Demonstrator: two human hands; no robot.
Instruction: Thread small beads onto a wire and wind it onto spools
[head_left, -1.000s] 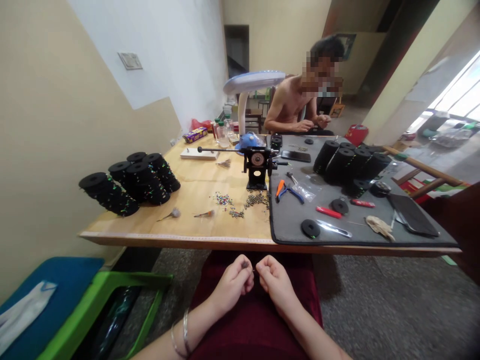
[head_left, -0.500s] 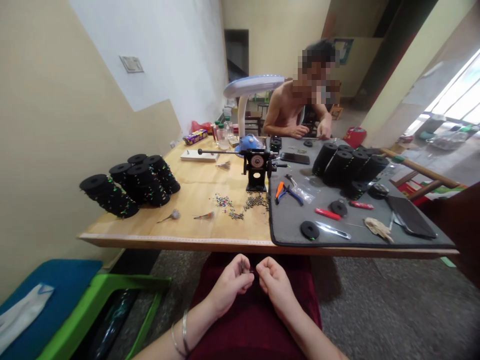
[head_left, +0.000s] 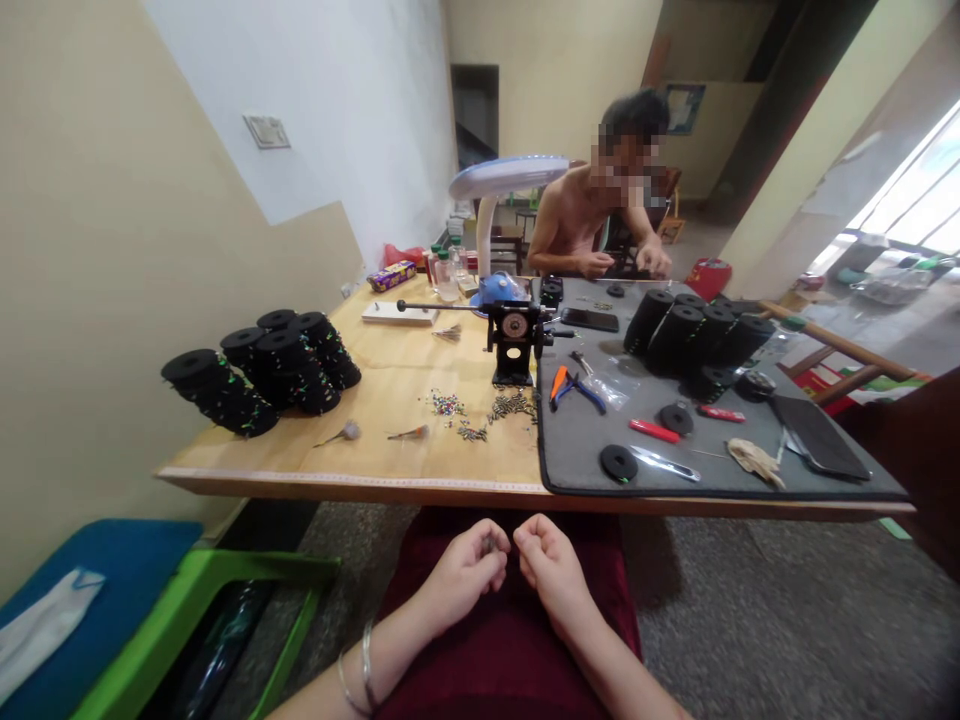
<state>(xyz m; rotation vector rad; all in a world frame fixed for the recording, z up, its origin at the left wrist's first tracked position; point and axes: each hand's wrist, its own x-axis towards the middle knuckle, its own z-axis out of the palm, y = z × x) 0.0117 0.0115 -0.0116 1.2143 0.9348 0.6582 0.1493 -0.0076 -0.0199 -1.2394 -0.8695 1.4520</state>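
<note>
My left hand (head_left: 463, 572) and my right hand (head_left: 550, 566) rest over my lap on dark red cloth (head_left: 510, 640), below the table's front edge. Both hands are closed in a pinch, fingertips nearly touching each other. Something tiny and dark sits between the left fingertips; I cannot make out what it is. Bangles circle my left wrist. On the wooden table (head_left: 300, 460) ahead lie small beads (head_left: 446, 404), a pile of little metal parts (head_left: 514, 403) and two feathered pieces (head_left: 411, 432).
A black hand-crank winder (head_left: 514, 340) stands mid-table. Stacks of black spools (head_left: 262, 370) sit left, more (head_left: 697, 335) on a grey mat (head_left: 585, 440) with pliers (head_left: 574, 383), black discs and red tools. Another person (head_left: 600, 215) works at the far end by a lamp (head_left: 502, 180). Green and blue stools (head_left: 187, 600) stand left.
My hands have stayed in my lap, with the fingertips drawing slightly closer together. The person at the far end has shifted both hands onto the mat.
</note>
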